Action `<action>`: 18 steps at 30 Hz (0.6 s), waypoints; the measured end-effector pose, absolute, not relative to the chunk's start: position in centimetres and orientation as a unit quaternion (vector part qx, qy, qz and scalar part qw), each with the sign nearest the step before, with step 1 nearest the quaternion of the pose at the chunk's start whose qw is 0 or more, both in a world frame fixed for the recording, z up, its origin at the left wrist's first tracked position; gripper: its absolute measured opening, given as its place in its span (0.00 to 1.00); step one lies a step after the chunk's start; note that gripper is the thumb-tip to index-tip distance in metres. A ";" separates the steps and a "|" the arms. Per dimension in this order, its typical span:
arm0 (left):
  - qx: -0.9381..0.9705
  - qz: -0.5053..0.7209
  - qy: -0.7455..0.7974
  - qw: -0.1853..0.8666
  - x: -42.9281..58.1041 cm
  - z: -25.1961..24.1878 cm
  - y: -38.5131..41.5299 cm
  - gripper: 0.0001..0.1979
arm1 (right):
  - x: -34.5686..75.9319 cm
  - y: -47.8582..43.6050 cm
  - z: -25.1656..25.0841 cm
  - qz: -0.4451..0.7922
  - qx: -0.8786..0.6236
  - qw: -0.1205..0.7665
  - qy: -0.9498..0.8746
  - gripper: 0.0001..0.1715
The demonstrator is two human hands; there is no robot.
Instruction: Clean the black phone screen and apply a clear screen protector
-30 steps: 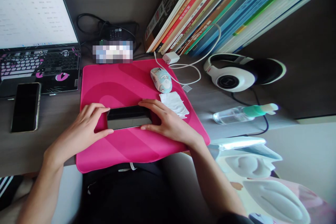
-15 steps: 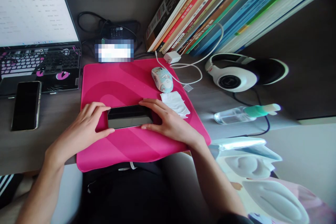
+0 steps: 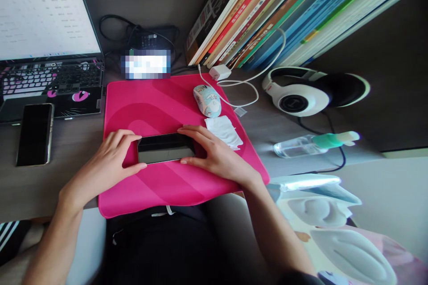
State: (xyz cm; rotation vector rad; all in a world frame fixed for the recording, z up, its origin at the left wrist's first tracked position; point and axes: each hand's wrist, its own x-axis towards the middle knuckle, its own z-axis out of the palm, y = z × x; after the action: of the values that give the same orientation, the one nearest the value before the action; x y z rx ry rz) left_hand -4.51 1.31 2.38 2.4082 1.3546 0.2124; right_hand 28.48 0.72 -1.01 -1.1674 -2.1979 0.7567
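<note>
A smartphone (image 3: 163, 149) with a dark screen lies lengthwise on the pink desk mat (image 3: 143, 98). At its left end, my left hand (image 3: 112, 153) grips the edges, thumb on the near side and fingers on the far side. My right hand (image 3: 214, 151) holds the opposite end the same way, covering the right corners. Just beyond my right hand are a crumpled white tissue (image 3: 224, 131) and a patterned computer mouse (image 3: 207, 100), both on the mat.
At the left stands a laptop (image 3: 50, 13) with another phone (image 3: 35, 133) at its front edge. Books (image 3: 240, 18) lean at the back. A white charger (image 3: 220, 72) with its cable, headphones (image 3: 297, 93) and a spray bottle (image 3: 301, 146) lie to the right.
Both hands and the phone keep their places on the mat. The whole view has shifted very slightly.
</note>
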 end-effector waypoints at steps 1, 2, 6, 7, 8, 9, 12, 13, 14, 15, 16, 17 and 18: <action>0.853 0.077 0.481 0.186 -4.5 2.4 1.3 0.31 | 28.5 0.7 -1.0 0.281 -0.433 0.267 -0.814 0.37; 0.852 0.079 0.481 0.188 -4.5 2.4 1.3 0.31 | 28.5 0.7 -1.0 0.281 -0.433 0.267 -0.814 0.37; 0.851 0.081 0.484 0.189 -4.5 2.4 1.3 0.31 | 28.5 0.7 -1.2 0.278 -0.430 0.268 -0.816 0.38; 0.851 0.080 0.484 0.187 -4.5 2.4 1.3 0.31 | 28.6 0.7 -1.2 0.278 -0.429 0.269 -0.816 0.38; 0.852 0.079 0.484 0.184 -4.5 2.4 1.3 0.31 | 28.6 0.7 -1.3 0.277 -0.428 0.270 -0.817 0.38; 0.853 0.078 0.483 0.181 -4.5 2.4 1.3 0.31 | 28.6 0.7 -1.3 0.277 -0.427 0.271 -0.817 0.38; 0.855 0.075 0.481 0.177 -4.5 2.4 1.3 0.31 | 28.6 0.8 -1.3 0.279 -0.426 0.273 -0.816 0.38; 0.856 0.074 0.480 0.177 -4.4 2.4 1.2 0.31 | 28.6 0.8 -1.3 0.279 -0.426 0.273 -0.816 0.38; 0.857 0.073 0.479 0.175 -4.4 2.4 1.2 0.31 | 28.6 0.8 -1.3 0.279 -0.426 0.274 -0.816 0.38; 0.858 0.072 0.479 0.173 -4.4 2.5 1.2 0.31 | 28.6 0.8 -1.3 0.279 -0.426 0.274 -0.816 0.38; 0.858 0.072 0.478 0.172 -4.4 2.5 1.2 0.31 | 28.6 0.8 -1.3 0.279 -0.427 0.274 -0.816 0.38; 0.859 0.071 0.477 0.170 -4.4 2.5 1.2 0.30 | 28.6 0.8 -1.2 0.280 -0.426 0.273 -0.816 0.38; 0.860 0.070 0.476 0.169 -4.4 2.5 1.2 0.30 | 28.6 0.8 -1.2 0.281 -0.426 0.273 -0.816 0.37</action>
State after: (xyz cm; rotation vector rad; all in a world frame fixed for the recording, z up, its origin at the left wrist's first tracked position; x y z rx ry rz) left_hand -4.36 1.20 2.52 2.4442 1.3536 0.1998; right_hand 28.58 0.76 -1.18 -1.1458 -2.1941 0.7547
